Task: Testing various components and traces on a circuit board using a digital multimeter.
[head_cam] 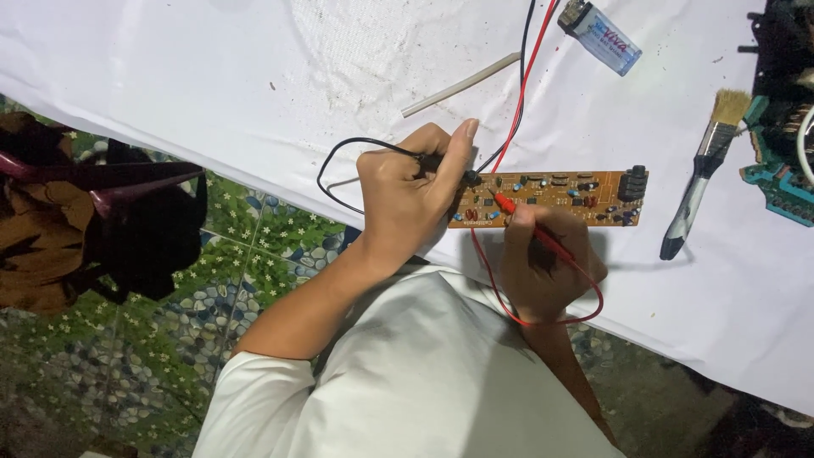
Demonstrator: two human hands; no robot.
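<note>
Two bare hands worked a pair of meter probes against a long brown circuit board (555, 197) that lay on a white cloth (254, 76) near the centre of the view. The left hand (407, 199) was closed around a black probe (441, 165), thumb stretched along it, its tip pressed at the board's 9 o'clock end. The right hand (543, 263), just below the board at 6 o'clock, pinched a red probe (517, 212) like a pen, its point touching the board's lower left part. A black lead (339, 161) looped out at 9 o'clock from the left hand, while a red lead (526, 76) ran off toward 12 o'clock and another stretch curled under the right wrist. At 1 o'clock from the board lay a blue rectangular battery (606, 36). A paintbrush (708, 165) with pale bristles and a dark handle rested at 3 o'clock, well apart from the board, beside a teal-edged piece of electronics (780, 182) at the frame's right edge. A pale thin tube (462, 85) lay at 11 o'clock. Patterned green flooring (195, 280) showed at 8 o'clock.
</note>
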